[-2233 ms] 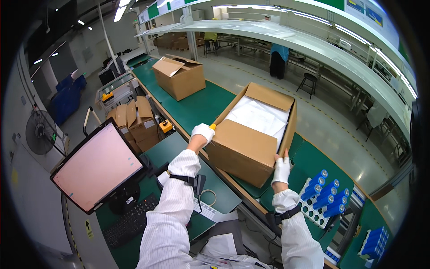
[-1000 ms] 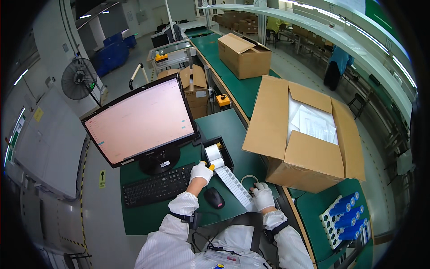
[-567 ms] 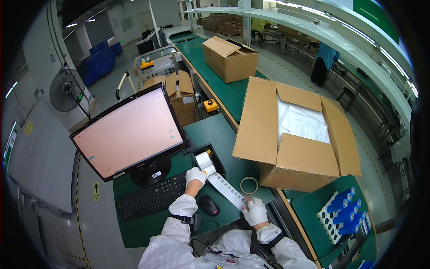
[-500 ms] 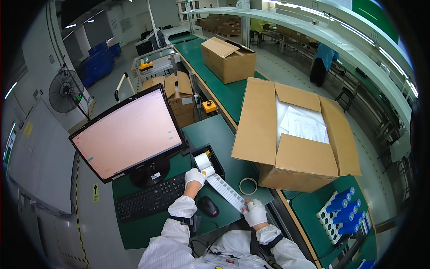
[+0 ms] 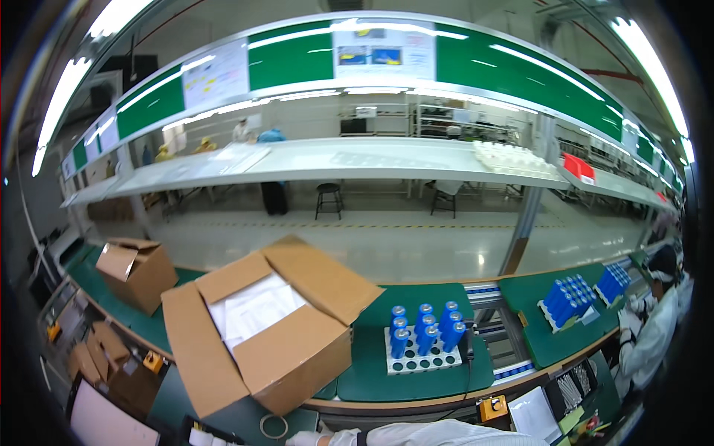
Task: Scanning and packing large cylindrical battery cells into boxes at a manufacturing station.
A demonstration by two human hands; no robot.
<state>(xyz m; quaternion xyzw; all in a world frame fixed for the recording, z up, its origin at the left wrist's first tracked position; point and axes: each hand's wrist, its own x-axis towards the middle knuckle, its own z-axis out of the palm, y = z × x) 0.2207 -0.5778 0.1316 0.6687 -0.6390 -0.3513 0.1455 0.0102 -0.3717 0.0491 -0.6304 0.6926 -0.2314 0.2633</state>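
My right hand (image 5: 306, 438) shows only in part at the lower edge, in a white glove, with a white sleeve (image 5: 446, 433) stretching off to the right. Its fingers are mostly cut off, so what they hold cannot be made out. Close to its left, a ring-shaped tape roll (image 5: 263, 427) lies on the green bench. Farther left, part of a white label roll (image 5: 204, 437) pokes up at the frame's bottom. My left hand is out of view. Just beyond the right hand stands a large open carton (image 5: 305, 364) with white papers (image 5: 256, 308) on top inside.
Blue cylinders (image 5: 426, 327) stand in a white perforated holder (image 5: 409, 364) right of the carton. More cylinders (image 5: 569, 297) sit farther right, near a co-worker (image 5: 666, 327). A smaller carton (image 5: 137, 271) is at far left. A long shelf (image 5: 312, 157) spans above; a monitor (image 5: 104, 420) is lower left.
My view has swung right and up toward the shelf. My left hand, keyboard and mouse have left the picture. My right hand, earlier at the label strip's end, now shows only at the lower edge.
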